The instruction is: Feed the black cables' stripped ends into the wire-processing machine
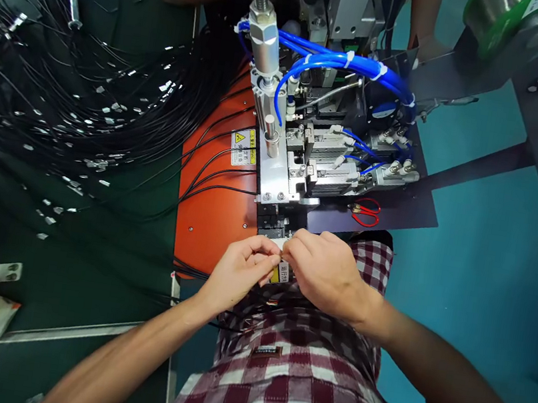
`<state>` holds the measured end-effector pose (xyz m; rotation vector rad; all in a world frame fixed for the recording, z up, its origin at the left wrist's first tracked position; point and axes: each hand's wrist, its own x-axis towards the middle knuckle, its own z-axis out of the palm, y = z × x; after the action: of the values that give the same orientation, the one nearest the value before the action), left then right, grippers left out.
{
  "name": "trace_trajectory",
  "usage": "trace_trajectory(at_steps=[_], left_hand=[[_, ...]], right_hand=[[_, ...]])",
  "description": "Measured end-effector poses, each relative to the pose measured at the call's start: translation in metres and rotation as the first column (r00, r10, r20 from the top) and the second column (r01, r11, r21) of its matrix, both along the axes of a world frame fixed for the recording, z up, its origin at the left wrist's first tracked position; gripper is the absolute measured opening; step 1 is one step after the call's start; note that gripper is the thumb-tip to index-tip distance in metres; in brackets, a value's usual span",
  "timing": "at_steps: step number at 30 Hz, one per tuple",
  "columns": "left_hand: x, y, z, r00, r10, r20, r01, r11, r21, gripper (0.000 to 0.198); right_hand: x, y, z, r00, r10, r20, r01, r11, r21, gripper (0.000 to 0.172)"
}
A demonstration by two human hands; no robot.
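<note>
Two hands met at the front foot of one machine [304,166]: the left hand [243,268] and the right hand [327,271] each had fingertips pinched shut on a single small white part [287,244], held just above a checked shirt [293,380]. One pair of red-handled scissors [366,212] lay right of the machine. Two yellow warning labels [243,147] showed, and black wires [85,107], too many to count, lay heaped on the green table [85,282].

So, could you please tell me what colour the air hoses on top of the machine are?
The hoses are bright blue, seen best in the head view.
</note>
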<state>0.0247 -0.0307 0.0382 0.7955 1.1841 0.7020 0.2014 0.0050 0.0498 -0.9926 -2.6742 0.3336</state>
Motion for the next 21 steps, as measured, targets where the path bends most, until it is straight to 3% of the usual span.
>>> trace_trajectory(at_steps=[3,7,10,13,15,18,21], left_hand=[[-0.001,-0.001,-0.003,0.998,0.032,0.061,-0.032,0.999,-0.001,0.023],[0.001,-0.003,-0.004,0.982,0.151,0.113,-0.149,0.988,-0.027,0.023],[0.004,-0.004,-0.005,0.966,0.210,0.149,-0.210,0.978,-0.013,0.021],[0.006,-0.005,-0.008,0.952,0.244,0.183,-0.252,0.967,0.024,0.017],[0.007,-0.006,-0.009,0.945,0.265,0.192,-0.278,0.959,0.045,0.016],[0.009,-0.006,-0.009,0.943,0.286,0.169,-0.303,0.950,0.081,0.017],[0.011,-0.007,-0.006,0.948,0.299,0.104,-0.310,0.945,0.106,0.021]], right_hand=[[-0.004,-0.005,0.005,0.999,0.027,0.031,-0.031,0.993,0.117,0.024],[-0.008,-0.017,-0.003,0.993,-0.058,-0.102,0.073,0.986,0.151,0.020],[-0.012,-0.026,-0.015,0.954,-0.172,-0.243,0.193,0.979,0.061,0.014],[-0.018,-0.031,-0.024,0.867,-0.311,-0.389,0.277,0.950,-0.142,0.010],[-0.022,-0.032,-0.026,0.762,-0.466,-0.449,0.312,0.873,-0.375,0.011],[-0.025,-0.031,-0.028,0.601,-0.685,-0.412,0.252,0.651,-0.716,0.015],[-0.024,-0.029,-0.028,0.522,-0.774,-0.358,0.127,0.486,-0.865,0.017]])
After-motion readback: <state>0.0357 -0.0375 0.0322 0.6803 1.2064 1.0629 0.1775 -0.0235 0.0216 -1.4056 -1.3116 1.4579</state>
